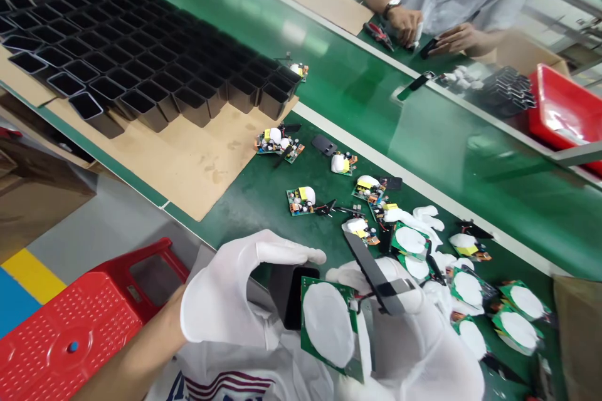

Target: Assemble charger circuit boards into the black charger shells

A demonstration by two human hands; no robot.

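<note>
My left hand [235, 288], in a white glove, is closed around a black rectangular housing [281, 294] whose open end faces right. In my gloved right hand [418, 338] I grip a green circuit board [308, 341] with a large white round patch on it. A black plug cover [367, 266] is wired to this board and rests across my right fingers. The board's left edge is right at the housing's mouth, overlapping it in view; whether it is inside I cannot tell. My right fingertips are partly hidden behind the board.
Rows of black housings [190, 97] stand on cardboard [211, 156] at the left. Several circuit boards [301, 200] lie across the green bench. A red stool [70, 326] stands lower left. Beyond the divider, a co-worker's hands [451, 39] work near a red bin [564, 106].
</note>
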